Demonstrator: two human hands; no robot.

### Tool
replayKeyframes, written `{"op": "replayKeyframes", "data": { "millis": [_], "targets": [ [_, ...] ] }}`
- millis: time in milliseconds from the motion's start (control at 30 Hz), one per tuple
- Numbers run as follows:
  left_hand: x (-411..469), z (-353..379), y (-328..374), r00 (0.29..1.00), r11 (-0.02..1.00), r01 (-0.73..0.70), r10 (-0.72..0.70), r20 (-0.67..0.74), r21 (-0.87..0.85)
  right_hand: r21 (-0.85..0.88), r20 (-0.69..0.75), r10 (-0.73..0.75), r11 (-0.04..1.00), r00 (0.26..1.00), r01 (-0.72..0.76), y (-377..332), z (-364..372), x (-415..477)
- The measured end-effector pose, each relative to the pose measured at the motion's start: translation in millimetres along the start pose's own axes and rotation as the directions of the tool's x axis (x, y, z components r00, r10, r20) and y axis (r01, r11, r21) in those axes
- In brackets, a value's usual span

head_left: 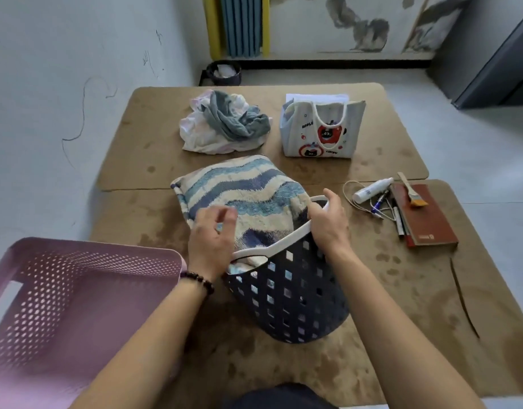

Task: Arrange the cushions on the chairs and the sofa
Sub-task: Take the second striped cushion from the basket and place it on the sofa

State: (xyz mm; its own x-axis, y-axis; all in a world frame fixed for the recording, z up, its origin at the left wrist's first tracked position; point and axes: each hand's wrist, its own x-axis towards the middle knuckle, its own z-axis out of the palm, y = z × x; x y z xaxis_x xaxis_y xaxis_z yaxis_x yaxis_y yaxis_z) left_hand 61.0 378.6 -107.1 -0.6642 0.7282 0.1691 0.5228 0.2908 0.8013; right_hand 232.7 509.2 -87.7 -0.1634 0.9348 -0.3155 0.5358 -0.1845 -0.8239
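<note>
A dark blue perforated basket (289, 299) with a white rim lies tipped on the brown table (387, 320), its mouth facing away from me. A blue and cream striped towel (239, 190) spills out of it onto the table. My right hand (328, 222) grips the basket's white rim on the right side. My left hand (213, 234) hovers over the towel near the rim, its fingers curled and apart, and I cannot tell whether they pinch the cloth. No cushions, chairs or sofa are in view.
A pink perforated basket (62, 305) stands at the near left. At the back lie a heap of grey and white clothes (224, 122) and a printed tote bag (322, 128). A red notebook (425, 219), brush, tube and pens lie at the right. Wall on the left.
</note>
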Motion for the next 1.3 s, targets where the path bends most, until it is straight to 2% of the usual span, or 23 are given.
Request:
{"op": "replayKeyframes", "data": {
  "millis": [33, 67, 133, 167, 200, 233, 267, 300, 333, 400, 500, 600, 667, 700, 800, 867, 933, 1000, 1067, 1133, 1200, 1300],
  "targets": [
    [14, -1, -10, 0.977, 0.978, 0.209, -0.208, -0.045, 0.0, 0.041, -0.011, -0.013, 0.999, 1.0, 0.014, 6, -9, -2],
    [26, -2, -18, 0.922, 0.925, 0.38, -0.379, -0.079, 0.005, 0.09, -0.015, -0.025, 0.996, 1.0, 0.027, 13, -17, -4],
    [42, 3, -33, 0.809, 0.812, 0.584, -0.583, -0.072, -0.001, 0.178, -0.002, -0.029, 0.984, 1.0, 0.029, 31, -38, -9],
    [45, 9, -36, 0.753, 0.752, 0.656, -0.658, -0.019, -0.06, 0.221, 0.007, -0.026, 0.975, 1.0, 0.024, 38, -51, -14],
    [46, 18, -35, 0.694, 0.676, 0.716, -0.717, 0.07, -0.175, 0.274, 0.023, -0.023, 0.962, 0.999, 0.016, 47, -63, -18],
    [46, 26, -32, 0.633, 0.556, 0.761, -0.75, 0.193, -0.334, 0.32, 0.048, -0.018, 0.947, 0.999, 0.001, 55, -73, -23],
    [43, 34, -23, 0.59, 0.412, 0.786, -0.722, 0.36, -0.461, 0.353, 0.067, -0.007, 0.935, 0.998, -0.018, 66, -83, -26],
    [42, 42, -14, 0.572, 0.303, 0.799, -0.652, 0.498, -0.52, 0.367, 0.08, 0.013, 0.929, 0.997, -0.041, 73, -91, -31],
    [42, 48, -4, 0.585, 0.262, 0.792, -0.587, 0.56, -0.552, 0.382, 0.074, 0.024, 0.923, 0.997, -0.05, 82, -98, -34],
    [48, 60, 11, 0.656, 0.298, 0.74, -0.519, 0.548, -0.603, 0.432, 0.019, 0.042, 0.901, 0.999, -0.046, 96, -105, -41],
    [53, 68, 41, 0.791, 0.384, 0.587, -0.459, 0.404, -0.713, 0.465, -0.094, 0.047, 0.885, 0.994, 0.002, 113, -105, -58],
    [49, 60, 67, 0.86, 0.425, 0.499, -0.347, 0.373, -0.755, 0.472, -0.193, 0.003, 0.877, 0.981, 0.09, 127, -91, -70],
    [39, 45, 76, 0.92, 0.444, 0.383, -0.26, 0.293, -0.81, 0.443, -0.198, -0.029, 0.889, 0.98, 0.116, 134, -76, -76],
    [30, 37, 83, 0.942, 0.496, 0.33, -0.228, 0.246, -0.803, 0.407, -0.178, -0.038, 0.907, 0.983, 0.108, 139, -68, -78],
    [-2, 18, 97, 0.962, 0.678, 0.274, -0.187, 0.201, -0.682, 0.337, -0.103, -0.025, 0.94, 0.994, 0.058, 147, -46, -85],
    [-20, 14, 101, 0.961, 0.779, 0.255, -0.139, 0.238, -0.574, 0.351, -0.092, -0.019, 0.935, 0.996, 0.05, 138, -36, -87],
    [-27, 15, 102, 0.944, 0.853, 0.266, -0.138, 0.298, -0.45, 0.378, -0.049, 0.015, 0.926, 0.999, 0.004, 127, -30, -84],
    [-29, 19, 105, 0.951, 0.908, 0.204, -0.095, 0.295, -0.366, 0.348, 0.011, 0.057, 0.936, 0.998, -0.057, 123, -29, -77],
    [-29, 26, 104, 0.963, 0.905, 0.207, -0.122, 0.241, -0.37, 0.302, 0.066, 0.075, 0.949, 0.995, -0.092, 125, -30, -70],
    [-28, 34, 103, 0.948, 0.83, 0.317, -0.265, 0.177, -0.459, 0.292, 0.066, 0.11, 0.948, 0.992, -0.124, 126, -28, -65],
    [-29, 42, 106, 0.925, 0.746, 0.366, -0.358, 0.129, -0.557, 0.329, 0.013, 0.146, 0.934, 0.989, -0.142, 120, -25, -65],
    [-32, 43, 117, 0.928, 0.671, 0.29, -0.372, 0.029, -0.682, 0.331, -0.072, 0.218, 0.926, 0.973, -0.183, 112, -19, -67]
  ]
}}
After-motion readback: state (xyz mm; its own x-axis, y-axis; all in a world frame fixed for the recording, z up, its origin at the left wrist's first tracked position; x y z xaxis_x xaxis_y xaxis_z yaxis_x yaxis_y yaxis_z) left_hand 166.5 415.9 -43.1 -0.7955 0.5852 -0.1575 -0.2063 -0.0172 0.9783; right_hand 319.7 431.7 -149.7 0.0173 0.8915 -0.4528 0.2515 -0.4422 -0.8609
